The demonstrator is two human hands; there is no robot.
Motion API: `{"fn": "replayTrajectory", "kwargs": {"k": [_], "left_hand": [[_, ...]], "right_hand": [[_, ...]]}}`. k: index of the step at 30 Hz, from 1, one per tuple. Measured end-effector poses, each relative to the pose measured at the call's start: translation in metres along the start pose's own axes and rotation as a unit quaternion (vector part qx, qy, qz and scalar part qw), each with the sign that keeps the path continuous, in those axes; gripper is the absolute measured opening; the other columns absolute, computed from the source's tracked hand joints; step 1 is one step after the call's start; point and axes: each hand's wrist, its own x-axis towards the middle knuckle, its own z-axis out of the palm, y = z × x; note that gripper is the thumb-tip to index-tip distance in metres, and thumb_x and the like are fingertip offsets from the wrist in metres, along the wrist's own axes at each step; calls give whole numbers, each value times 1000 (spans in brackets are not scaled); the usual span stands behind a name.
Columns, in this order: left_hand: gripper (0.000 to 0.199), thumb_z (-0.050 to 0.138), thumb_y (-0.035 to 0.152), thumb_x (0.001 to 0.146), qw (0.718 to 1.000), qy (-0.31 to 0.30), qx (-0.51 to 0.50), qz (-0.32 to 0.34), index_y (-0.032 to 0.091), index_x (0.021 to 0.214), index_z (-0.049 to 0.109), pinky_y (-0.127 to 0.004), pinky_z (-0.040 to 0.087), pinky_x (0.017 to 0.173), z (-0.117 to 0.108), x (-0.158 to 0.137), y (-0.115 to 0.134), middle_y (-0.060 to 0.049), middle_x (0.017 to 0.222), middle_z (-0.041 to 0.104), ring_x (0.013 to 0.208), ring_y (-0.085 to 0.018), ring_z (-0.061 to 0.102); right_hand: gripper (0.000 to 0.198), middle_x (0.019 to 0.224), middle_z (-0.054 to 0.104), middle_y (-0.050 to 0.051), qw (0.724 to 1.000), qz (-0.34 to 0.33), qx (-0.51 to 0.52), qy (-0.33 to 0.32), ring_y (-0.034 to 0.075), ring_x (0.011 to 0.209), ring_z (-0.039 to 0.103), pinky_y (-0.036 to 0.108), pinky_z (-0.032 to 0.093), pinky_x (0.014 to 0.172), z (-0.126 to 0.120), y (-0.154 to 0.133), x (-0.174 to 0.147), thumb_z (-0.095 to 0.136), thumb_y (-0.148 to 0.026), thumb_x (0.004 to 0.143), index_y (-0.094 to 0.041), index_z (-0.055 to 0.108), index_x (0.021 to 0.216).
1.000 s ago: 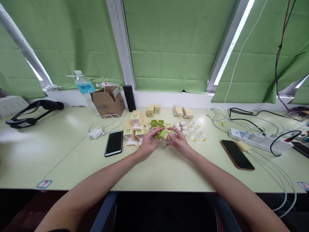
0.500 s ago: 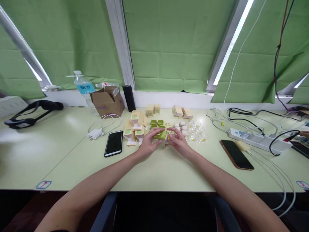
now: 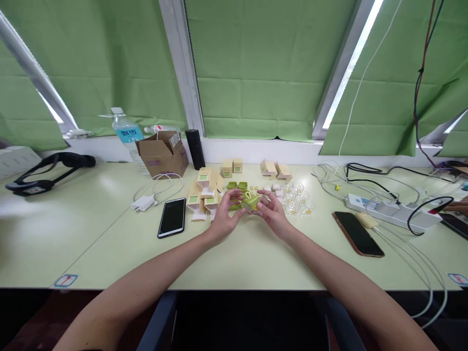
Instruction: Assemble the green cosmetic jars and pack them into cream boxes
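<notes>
Between my two hands is a small green plastic case (image 3: pixel 249 201) with a yellow-green loop on top and a clear part below. My left hand (image 3: pixel 227 215) holds its left side with thumb and fingers. My right hand (image 3: pixel 274 214) pinches the right side, near a yellow spot. Just behind my hands stand several green cups (image 3: pixel 243 185), partly hidden by my fingers, and some tiny yellow pieces (image 3: pixel 253 188). White rounded pieces (image 3: pixel 276 187) and several clear plastic shells (image 3: pixel 298 197) with yellow spots lie to the right.
Small beige cartons (image 3: pixel 206 181) are stacked left of my hands, with more cartons (image 3: pixel 268 167) behind. A phone (image 3: pixel 172 217) and a white charger (image 3: pixel 144 203) lie left; another phone (image 3: pixel 358 233) and a power strip (image 3: pixel 393 212) with cables lie right. A brown box (image 3: pixel 163 155) stands behind.
The green case has turned between my hands, so its loop now stands on top and the clear part sits below. My fingers have spread a little; the objects around have stayed put.
</notes>
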Motion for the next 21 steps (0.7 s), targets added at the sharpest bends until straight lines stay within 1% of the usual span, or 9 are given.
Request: {"fn": "replayTrajectory", "kwargs": {"k": [4, 8, 12, 15, 21], "left_hand": [[50, 77, 38, 88, 999, -5, 32, -16, 26, 131, 55, -41, 52, 100, 3, -1, 1, -10, 125, 61, 114, -24, 62], [45, 76, 38, 90, 999, -14, 43, -24, 25, 128, 56, -39, 53, 98, 5, -2, 1, -8, 120, 62, 109, -22, 63], [39, 73, 38, 93, 999, -22, 27, -27, 26, 127, 58, -37, 54, 97, 6, -2, 2, -8, 118, 63, 105, -20, 64], [35, 73, 40, 93, 999, -20, 17, -39, 25, 123, 61, -36, 53, 98, 6, -1, 3, -7, 116, 64, 103, -20, 63], [35, 75, 42, 91, 999, -7, -9, -46, 23, 119, 65, -36, 52, 96, 4, 1, 1, -8, 111, 65, 101, -21, 63]], "right_hand": [[56, 107, 71, 1, 1000, -10, -16, 21, 20, 97, 71, 39, 62, 89, 0, 0, -1, 90, -45, 74, -32, 57, 117], [57, 110, 70, 2, 999, -31, -32, 19, 20, 97, 72, 40, 61, 90, 1, 2, -1, 89, -47, 75, -32, 55, 118], [53, 108, 68, 1, 997, -47, -65, 10, 18, 90, 71, 39, 61, 89, 4, 5, 0, 88, -47, 77, -32, 55, 116], [48, 110, 67, 2, 995, -56, -86, 3, 18, 90, 71, 38, 61, 89, 6, 6, -1, 86, -47, 79, -32, 58, 115], [41, 111, 65, 3, 991, -69, -111, -5, 17, 93, 69, 36, 60, 89, 4, 6, -1, 82, -48, 83, -31, 64, 116]]}}
